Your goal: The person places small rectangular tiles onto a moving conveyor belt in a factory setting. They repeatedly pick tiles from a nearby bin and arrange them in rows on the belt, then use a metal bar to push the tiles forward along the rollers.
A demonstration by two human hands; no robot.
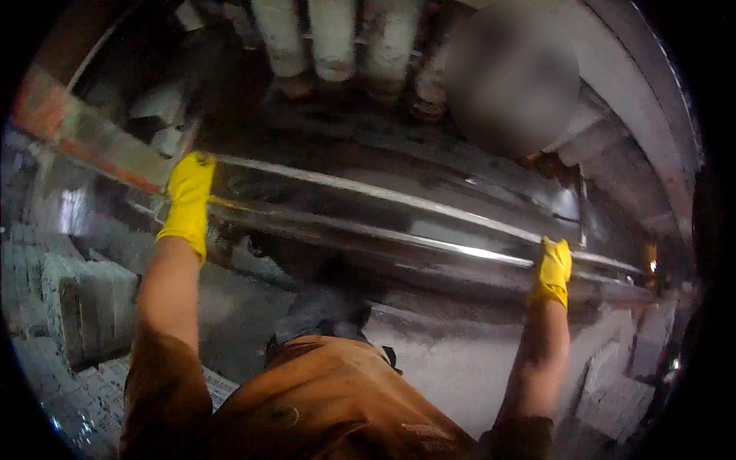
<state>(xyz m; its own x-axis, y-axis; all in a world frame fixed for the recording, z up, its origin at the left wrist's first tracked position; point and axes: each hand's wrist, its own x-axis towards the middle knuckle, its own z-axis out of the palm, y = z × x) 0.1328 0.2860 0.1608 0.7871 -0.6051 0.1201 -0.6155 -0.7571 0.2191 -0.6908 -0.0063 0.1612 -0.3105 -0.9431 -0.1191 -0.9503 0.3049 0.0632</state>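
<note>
Both arms reach forward, spread wide, over a dark, wet-looking trough (345, 146). A long, thin, pale bar (383, 194) runs across it, sloping down to the right. My left hand (188, 195), in a yellow rubber glove, is closed around the bar's left end. Farther right, my right hand (553, 270), gloved the same way, closes over the bar short of its right end. Just nearer to me lies a shiny metal edge (475, 251), roughly parallel to the bar. Glove and glare hide the exact finger positions.
Several thick pale cylinders (333, 42) stand along the far side. An orange-marked beam (107, 165) lies at the left. Stacks of flat slabs (100, 299) are at the lower left, others (613, 395) at the lower right. A blurred patch covers the upper right.
</note>
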